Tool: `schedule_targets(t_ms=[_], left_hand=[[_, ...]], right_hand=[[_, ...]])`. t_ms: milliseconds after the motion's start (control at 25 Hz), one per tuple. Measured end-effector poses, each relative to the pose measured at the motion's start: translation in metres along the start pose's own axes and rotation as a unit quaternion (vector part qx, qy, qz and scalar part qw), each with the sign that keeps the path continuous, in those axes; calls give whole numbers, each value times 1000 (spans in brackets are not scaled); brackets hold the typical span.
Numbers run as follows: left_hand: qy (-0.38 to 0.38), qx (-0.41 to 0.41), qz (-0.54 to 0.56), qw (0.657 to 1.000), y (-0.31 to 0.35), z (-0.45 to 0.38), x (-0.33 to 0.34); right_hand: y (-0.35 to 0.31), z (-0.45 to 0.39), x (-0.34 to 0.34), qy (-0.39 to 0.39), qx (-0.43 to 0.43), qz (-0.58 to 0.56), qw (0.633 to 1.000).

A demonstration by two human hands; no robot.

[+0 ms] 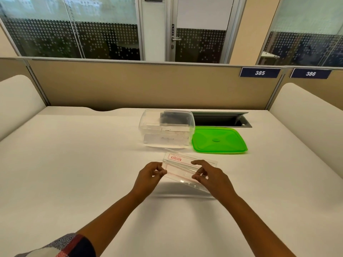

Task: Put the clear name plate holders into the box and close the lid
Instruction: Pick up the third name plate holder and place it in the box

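A clear name plate holder [182,170] with a red printed insert is lifted just above the white desk, tilted. My left hand [150,176] pinches its left end. My right hand [209,176] grips its right end between thumb and fingers. Behind it stands the clear plastic box [191,125], open at the top, with clear holders and white paper visible inside. The green lid [219,140] lies flat on the desk, touching the box's right side.
A recessed cable tray [220,119] with an open flap sits in the desk behind the lid. A tan partition [130,84] closes off the far edge. White side dividers stand at left and right.
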State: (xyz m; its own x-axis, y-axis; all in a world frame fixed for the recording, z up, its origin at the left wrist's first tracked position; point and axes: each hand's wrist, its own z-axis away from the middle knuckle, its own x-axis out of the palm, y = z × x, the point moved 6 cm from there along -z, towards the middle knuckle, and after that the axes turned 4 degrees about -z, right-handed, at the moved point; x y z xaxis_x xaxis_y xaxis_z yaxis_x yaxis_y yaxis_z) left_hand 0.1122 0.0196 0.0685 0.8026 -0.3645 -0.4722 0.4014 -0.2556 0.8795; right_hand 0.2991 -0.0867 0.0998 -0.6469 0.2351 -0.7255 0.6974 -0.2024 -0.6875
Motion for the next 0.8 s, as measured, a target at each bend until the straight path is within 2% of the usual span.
schedule_targets(t_ms=[160,320,440,680,800], left_hand=[[28,-57,62,996,-9,-8,-18],[77,-61,97,990,-15,-13,-43],[114,-76,117,984,-21,-16,-59],[105,-129,211,963,-27,-24,-62],[98,-163,296,936,-29,-23,-56]], right_hand=[[18,-7,-20,29,11,-44,999],[26,-13,-41,94,-15,-97,991],[31,-20,-51,129,-2,-130,983],[30,-23,-23,81,7,-156,984],[35,-20,-6,64,27,-167,984]])
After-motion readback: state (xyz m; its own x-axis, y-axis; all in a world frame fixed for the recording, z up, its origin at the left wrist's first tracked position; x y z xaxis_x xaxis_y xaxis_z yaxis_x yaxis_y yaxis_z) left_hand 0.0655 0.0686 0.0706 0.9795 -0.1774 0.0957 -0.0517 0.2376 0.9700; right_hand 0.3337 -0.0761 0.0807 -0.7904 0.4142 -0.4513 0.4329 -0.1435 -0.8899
